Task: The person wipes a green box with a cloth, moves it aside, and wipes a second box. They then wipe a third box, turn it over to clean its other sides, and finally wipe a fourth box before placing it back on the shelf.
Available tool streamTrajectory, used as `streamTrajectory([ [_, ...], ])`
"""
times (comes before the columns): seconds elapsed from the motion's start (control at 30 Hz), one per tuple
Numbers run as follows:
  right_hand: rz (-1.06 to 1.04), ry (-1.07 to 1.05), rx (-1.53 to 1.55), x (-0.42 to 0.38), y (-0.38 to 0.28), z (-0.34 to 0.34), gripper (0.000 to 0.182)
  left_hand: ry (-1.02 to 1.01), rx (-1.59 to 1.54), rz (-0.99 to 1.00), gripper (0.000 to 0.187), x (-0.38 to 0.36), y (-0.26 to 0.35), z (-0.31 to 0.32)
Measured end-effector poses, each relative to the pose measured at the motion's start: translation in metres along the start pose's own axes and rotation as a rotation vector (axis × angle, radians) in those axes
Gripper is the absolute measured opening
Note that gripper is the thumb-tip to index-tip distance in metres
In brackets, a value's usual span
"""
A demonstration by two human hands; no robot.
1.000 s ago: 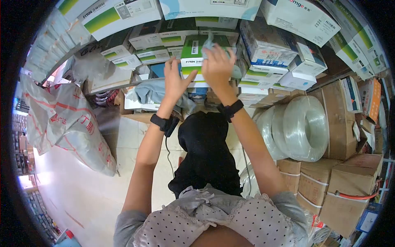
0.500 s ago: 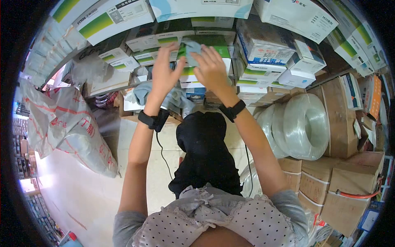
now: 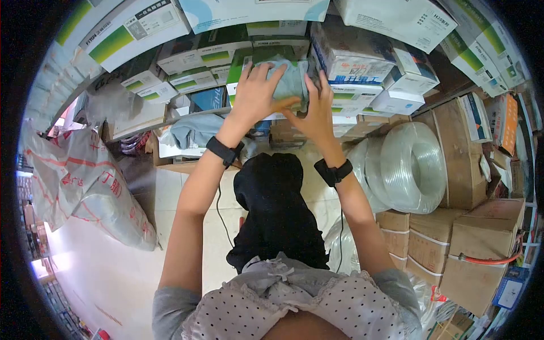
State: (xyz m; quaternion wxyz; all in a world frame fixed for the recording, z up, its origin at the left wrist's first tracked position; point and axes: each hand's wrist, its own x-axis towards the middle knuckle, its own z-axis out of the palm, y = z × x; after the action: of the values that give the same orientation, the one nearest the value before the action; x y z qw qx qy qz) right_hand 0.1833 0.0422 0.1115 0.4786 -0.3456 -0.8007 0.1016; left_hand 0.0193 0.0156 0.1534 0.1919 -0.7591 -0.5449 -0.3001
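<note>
A grey-blue cloth is draped over the front of a green and white box on the shelf ahead. My left hand has its fingers bent over the cloth's left part, the thumb stretched along its lower edge. At the cloth's right edge is my right hand, its fingers stretched upward and spread, the thumb well apart and pointing at the left thumb. Much of the box is hidden behind the cloth and hands. Both wrists wear black bands.
Several cartons are stacked on the shelf around the box. Another grey-blue cloth lies in an open carton below. Coiled clear hose and brown cartons stand at right. A printed plastic sack stands at left.
The cloth was bunched near my right fingers and now spreads over the box front. My left hand has moved right onto it; my right hand has shifted right and down.
</note>
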Motion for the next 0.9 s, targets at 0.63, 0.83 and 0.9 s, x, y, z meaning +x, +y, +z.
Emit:
streamTrajectory([
  [0.63,-0.194,0.036,0.065,0.032,0.017,0.022,0.026,-0.209,-0.179,-0.417,0.031,-0.011,-0.051,-0.034],
  [0.83,-0.107,0.269,0.137,0.023,0.014,0.050,0.019,-0.619,-0.362,-0.474,0.041,0.021,-0.120,-0.014],
  [0.9,-0.106,0.283,0.138,0.022,0.013,0.055,0.018,-0.571,-0.374,-0.348,0.044,0.025,-0.129,0.011],
])
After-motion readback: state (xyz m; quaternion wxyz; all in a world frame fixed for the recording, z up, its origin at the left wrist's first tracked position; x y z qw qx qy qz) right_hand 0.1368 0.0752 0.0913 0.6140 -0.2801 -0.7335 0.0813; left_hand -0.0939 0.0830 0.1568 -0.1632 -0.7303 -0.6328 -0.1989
